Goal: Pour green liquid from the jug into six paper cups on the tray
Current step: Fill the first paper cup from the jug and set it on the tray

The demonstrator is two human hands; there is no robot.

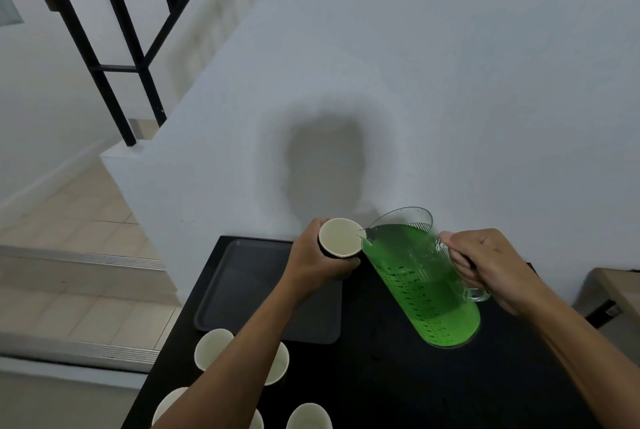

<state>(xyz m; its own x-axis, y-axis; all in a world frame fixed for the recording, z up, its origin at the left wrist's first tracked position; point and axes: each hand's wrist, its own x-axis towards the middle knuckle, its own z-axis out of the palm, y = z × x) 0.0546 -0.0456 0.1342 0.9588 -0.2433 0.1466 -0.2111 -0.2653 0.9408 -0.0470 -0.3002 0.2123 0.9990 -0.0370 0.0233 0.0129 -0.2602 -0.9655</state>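
My right hand (491, 265) grips the handle of a clear jug (422, 283) full of green liquid, tilted to the left above the black table. Its spout touches the rim of a paper cup (341, 238), black outside and white inside, which my left hand (318, 258) holds up over the far right corner of the dark grey tray (242, 290). The cup's inside looks white, with no green showing. The tray holds no cups. Several more paper cups (213, 347) stand on the table in front of the tray, partly hidden by my left forearm.
The black table (381, 376) stands against a white wall. To the left are tiled stair steps and a black metal railing (114, 47). A beige piece of furniture (616, 286) stands at the right edge.
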